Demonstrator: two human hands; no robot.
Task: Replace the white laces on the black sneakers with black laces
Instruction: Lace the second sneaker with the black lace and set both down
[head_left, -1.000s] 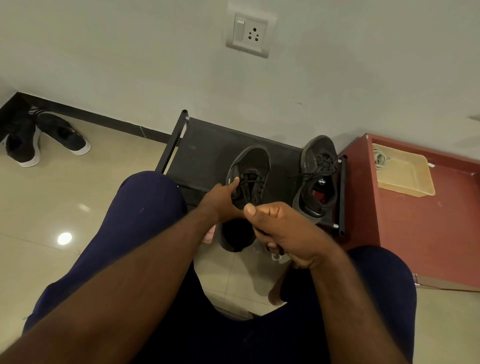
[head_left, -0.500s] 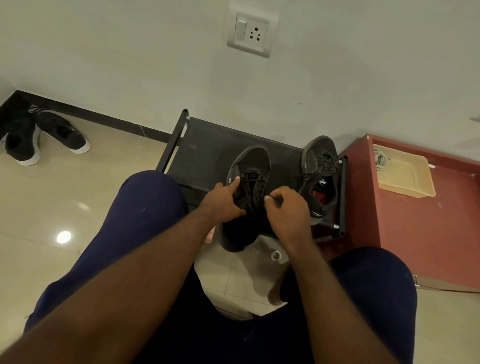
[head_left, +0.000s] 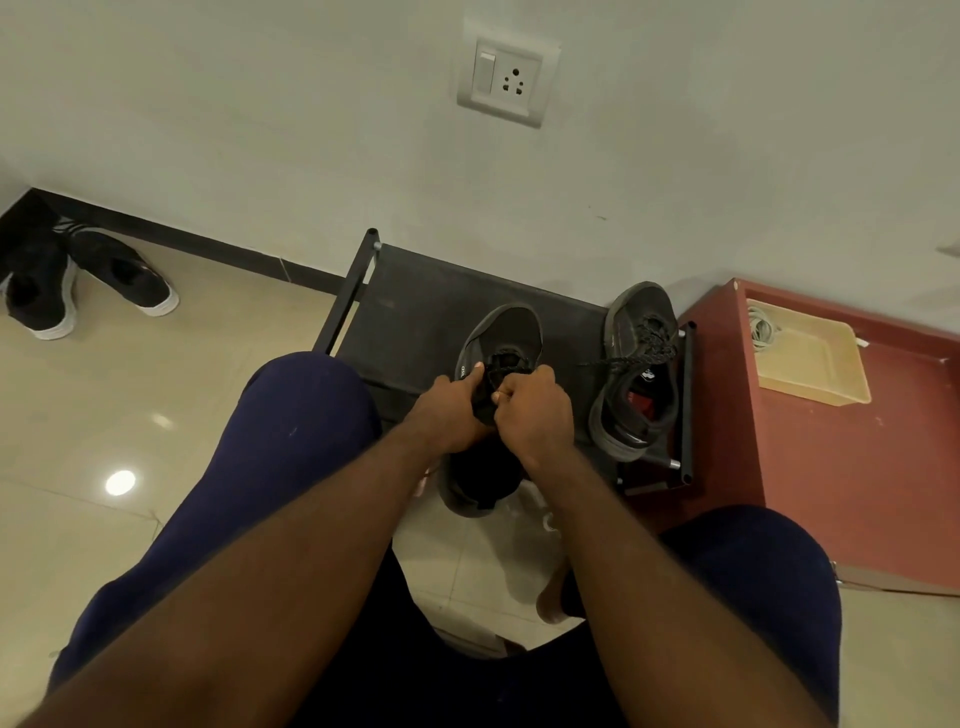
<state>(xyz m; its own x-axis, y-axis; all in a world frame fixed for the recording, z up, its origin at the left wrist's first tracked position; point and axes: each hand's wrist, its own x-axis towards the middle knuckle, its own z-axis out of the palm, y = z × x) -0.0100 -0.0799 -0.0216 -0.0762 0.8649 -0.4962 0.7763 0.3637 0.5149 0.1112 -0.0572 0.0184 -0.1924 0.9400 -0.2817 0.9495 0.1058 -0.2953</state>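
Upper left of the frame: a pair of black shoes with white soles (head_left: 88, 291) is lying on the tiled floor (head_left: 156, 395) beside the dark skirting, well apart from the work area.

Centre: a black rack (head_left: 415, 317) is standing against the wall, below a wall socket (head_left: 506, 78). The centre sneaker (head_left: 511, 330) is resting on the rack's top panel, with its toe pointing at the wall and its heel overhanging the front edge. The left hand (head_left: 449, 415) is gripping this sneaker at the left side of the lacing area. Its thumb is lying along the eyelet edge and its other fingers are curling underneath. The right hand (head_left: 537, 415) is touching it from the right, with fingers curled tight, pinching the black lace (head_left: 501, 364) over the tongue. The hands are covering the eyelets, so how far the lace is threaded cannot be told.

Right of centre: the right sneaker (head_left: 636, 374) is lying on the same rack, just beside the right rail and apart from the centre sneaker. It is carrying a second black lace (head_left: 649, 343), criss-crossed, with one loose end trailing left.

Right: a red cabinet (head_left: 831, 493) is standing just beside the rack. A beige tray (head_left: 821, 384) is sitting on its top. The tray is holding a coil of white cord (head_left: 761, 327) in its upper left corner. Whether this cord is a shoelace cannot be told.
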